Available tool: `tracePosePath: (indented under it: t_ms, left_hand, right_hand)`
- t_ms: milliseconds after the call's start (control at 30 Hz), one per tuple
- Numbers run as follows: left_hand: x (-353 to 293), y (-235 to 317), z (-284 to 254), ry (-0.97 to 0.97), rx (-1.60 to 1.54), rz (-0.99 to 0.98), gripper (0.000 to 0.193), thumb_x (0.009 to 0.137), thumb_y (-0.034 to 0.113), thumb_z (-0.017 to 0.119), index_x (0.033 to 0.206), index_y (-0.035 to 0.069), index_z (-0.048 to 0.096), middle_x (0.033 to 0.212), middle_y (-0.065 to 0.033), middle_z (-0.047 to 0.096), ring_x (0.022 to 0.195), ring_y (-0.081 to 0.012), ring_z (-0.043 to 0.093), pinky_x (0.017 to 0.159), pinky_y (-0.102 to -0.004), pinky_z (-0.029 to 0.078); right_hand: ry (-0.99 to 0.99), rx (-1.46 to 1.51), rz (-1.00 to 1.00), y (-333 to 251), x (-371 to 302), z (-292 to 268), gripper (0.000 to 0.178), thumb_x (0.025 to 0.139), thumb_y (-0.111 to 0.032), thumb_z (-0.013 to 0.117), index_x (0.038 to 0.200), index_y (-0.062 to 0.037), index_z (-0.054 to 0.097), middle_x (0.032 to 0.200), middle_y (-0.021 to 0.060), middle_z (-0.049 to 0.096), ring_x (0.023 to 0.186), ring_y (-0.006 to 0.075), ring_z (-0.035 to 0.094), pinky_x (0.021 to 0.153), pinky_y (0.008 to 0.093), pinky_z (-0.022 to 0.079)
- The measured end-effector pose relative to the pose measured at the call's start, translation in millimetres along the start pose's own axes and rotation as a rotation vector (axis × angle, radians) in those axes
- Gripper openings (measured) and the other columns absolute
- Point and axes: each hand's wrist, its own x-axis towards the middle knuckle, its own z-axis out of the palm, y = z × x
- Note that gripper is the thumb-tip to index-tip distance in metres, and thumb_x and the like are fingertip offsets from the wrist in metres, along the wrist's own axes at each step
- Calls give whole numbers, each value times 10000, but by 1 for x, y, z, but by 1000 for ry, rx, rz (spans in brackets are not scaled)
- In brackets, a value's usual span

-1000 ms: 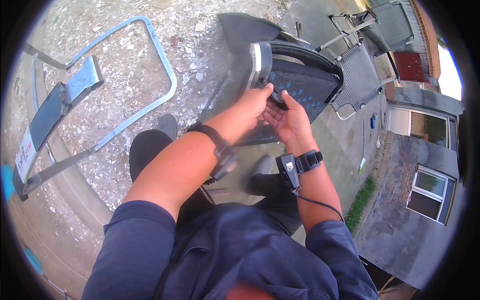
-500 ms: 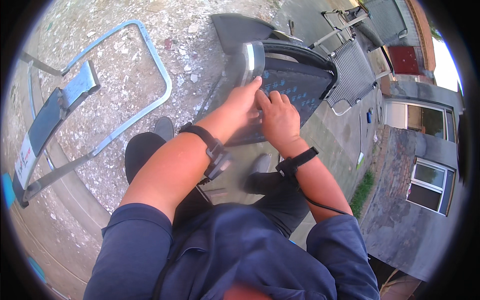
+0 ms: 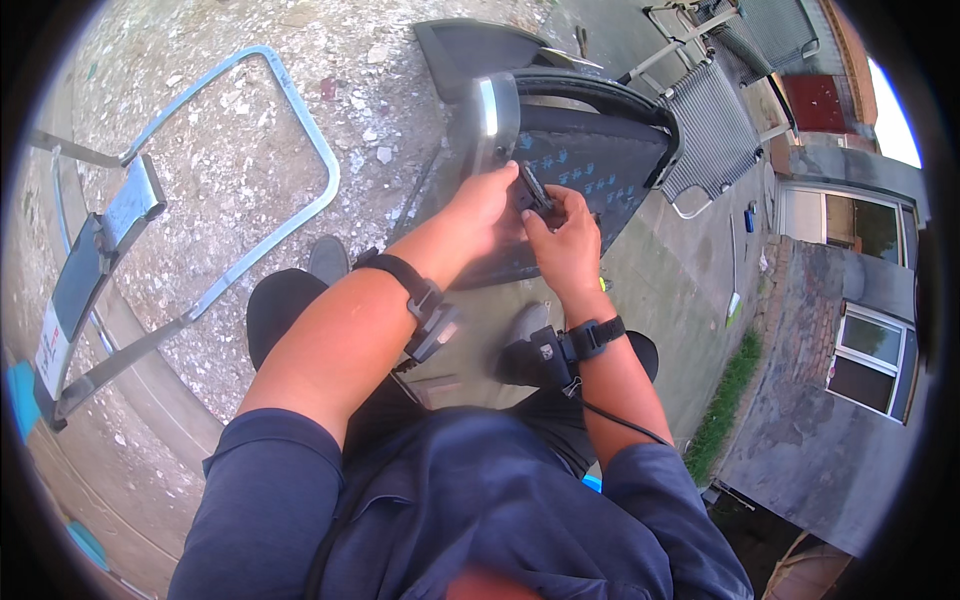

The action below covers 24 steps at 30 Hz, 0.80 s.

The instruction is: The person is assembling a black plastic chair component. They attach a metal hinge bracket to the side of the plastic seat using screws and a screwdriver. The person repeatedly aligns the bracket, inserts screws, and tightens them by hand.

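1. A gravel and concrete ground (image 3: pixel 250 170) spreads below, with a bent grey metal tube frame (image 3: pixel 240 150) lying on it at the left.
2. A dark chair seat panel (image 3: pixel 590 170), curved and marked with small blue patches, stands tilted in front of the person, its pale edge (image 3: pixel 487 110) facing left.
3. The left hand (image 3: pixel 485 205) rests against the panel, fingers curled onto a small dark part (image 3: pixel 533 190).
4. The right hand (image 3: pixel 568 240) pinches the same part from just below, thumb up.
5. The part sits between both hands, touching the panel.
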Motion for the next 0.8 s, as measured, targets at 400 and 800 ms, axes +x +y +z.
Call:
tracePosePath:
  t_ms: [400,800]
  left_hand:
    - [20,12,-11,31,-18,172,258,1013,220,539,1126,-4,599,999,-123,654,872,-263,676,758,-398,577]
    - [26,11,-5,147,-40,112,249,1029,212,496,1026,-35,532,851,-159,596,758,-309,639,651,-472,551]
  right_hand:
    - [-53,-165,-529,-24,11,-7,488,729,14,681,1199,-94,609,1189,110,571,1065,279,604,834,369,536]
    - [-388,1306,840,-10,-5,7,398,1024,-385,497,1174,-20,547,1064,147,626,977,294,665,784,400,571]
